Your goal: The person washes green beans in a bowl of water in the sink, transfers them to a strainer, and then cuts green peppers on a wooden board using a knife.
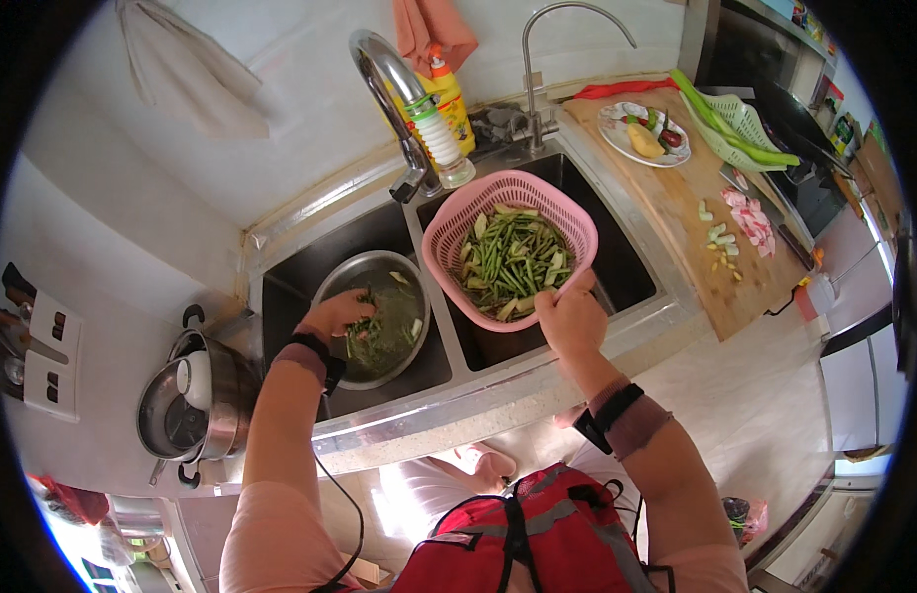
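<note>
My right hand (575,317) grips the near right rim of a pink plastic colander (438,278), tilted over the right sink bowl. Cut green beans (514,248) fill its bottom, mixed with pale green vegetable pieces (509,307). On the left, my left hand (343,311) is down in a round metal basin (421,326) of greenish water. Its fingers curl about a small bunch of green beans (364,326); the fingertips are partly hidden. A few loose pieces float in the water. The basin sits in the left sink bowl (429,378).
Behind the sink stand a chrome faucet (369,70), a yellow detergent bottle (455,104) and a thin tap (529,74). A cutting board (673,222) at right carries sliced meat (751,222), a cleaver (792,241) and a plate (670,157) of vegetables. Stacked pots (229,400) stand at left.
</note>
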{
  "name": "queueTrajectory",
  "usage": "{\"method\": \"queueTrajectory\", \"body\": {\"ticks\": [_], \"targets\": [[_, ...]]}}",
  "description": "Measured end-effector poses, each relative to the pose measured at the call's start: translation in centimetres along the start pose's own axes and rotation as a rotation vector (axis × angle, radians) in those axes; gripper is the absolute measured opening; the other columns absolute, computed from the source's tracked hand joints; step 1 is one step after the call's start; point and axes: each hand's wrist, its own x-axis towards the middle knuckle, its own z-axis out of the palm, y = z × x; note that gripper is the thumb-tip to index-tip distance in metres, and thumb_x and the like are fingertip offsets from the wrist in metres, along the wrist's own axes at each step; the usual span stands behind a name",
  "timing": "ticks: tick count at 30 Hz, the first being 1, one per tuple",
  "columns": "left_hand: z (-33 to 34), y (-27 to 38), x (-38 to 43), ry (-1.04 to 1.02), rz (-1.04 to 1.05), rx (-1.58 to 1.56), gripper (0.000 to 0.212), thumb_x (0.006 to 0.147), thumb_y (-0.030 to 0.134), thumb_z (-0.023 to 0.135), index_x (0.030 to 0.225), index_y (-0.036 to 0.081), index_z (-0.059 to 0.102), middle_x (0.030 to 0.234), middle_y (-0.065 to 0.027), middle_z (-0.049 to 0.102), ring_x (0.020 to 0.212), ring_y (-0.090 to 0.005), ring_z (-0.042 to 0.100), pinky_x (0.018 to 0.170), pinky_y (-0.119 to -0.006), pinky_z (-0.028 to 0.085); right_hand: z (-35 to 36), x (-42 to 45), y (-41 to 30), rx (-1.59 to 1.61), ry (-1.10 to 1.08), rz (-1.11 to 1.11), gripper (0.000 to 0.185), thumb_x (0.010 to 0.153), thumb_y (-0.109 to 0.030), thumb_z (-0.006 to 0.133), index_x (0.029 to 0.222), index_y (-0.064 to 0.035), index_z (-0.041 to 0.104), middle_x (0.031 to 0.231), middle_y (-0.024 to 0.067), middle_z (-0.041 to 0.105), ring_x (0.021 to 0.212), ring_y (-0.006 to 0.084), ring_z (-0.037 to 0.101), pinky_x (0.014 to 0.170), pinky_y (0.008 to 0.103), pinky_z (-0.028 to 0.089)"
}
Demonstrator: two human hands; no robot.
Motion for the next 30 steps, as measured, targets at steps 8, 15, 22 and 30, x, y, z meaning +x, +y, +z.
{"method": "queueTrajectory", "body": {"ticks": [8,15,22,30], "targets": [[4.2,13.4,-5.4,-0.276,0.389,-0.333,0.023,0.09,0.016,0.063,0.11,0.012,0.053,0.103,-0.0045,0.06,0.082,-0.0181,0.062,0.057,-0.033,0.053,0.1,-0.3,-0.3,-0.004,0.006,-0.024,0.048,0.079,-0.033,0.056,0.098,0.0076,0.037,0.067,0.0212,0.065,0.062,0.0373,0.066,0.058,0.0463,0.054],[12.0,17.3,-2.9,-0.136,0.559,-0.114,0.043,0.088,0.025,0.068,0.127,0.012,0.054,0.115,-0.0043,0.06,0.1,-0.0187,0.059,0.086,-0.037,0.049,-0.1,0.0,0.1,0.008,0.03,-0.019,0.048,0.079,-0.033,0.056,0.098,0.0073,0.037,0.066,0.0225,0.064,0.062,0.0396,0.065,0.059,0.0482,0.054],[-0.6,2.2,4.5,0.54,0.373,0.077,0.041,0.082,0.032,0.068,0.107,-0.001,0.066,0.096,-0.0108,0.068,0.086,-0.0194,0.061,0.077,-0.033,0.048,0.3,-0.3,-0.5,0.016,-0.019,-0.015,0.05,0.079,-0.033,0.056,0.1,0.0083,0.036,0.067,0.0219,0.065,0.062,0.0394,0.065,0.06,0.0483,0.054],[2.2,-2.4,-1.6,0.147,-0.185,0.268,0.07,0.085,0.054,0.06,0.14,0.014,0.044,0.129,-0.0148,0.055,0.109,-0.0271,0.056,0.081,-0.04,0.05,0.4,0.2,0.8,0.008,0.009,0.026,0.047,0.08,-0.034,0.055,0.1,0.0051,0.036,0.069,0.0237,0.064,0.066,0.0428,0.064,0.062,0.0514,0.052]]}}
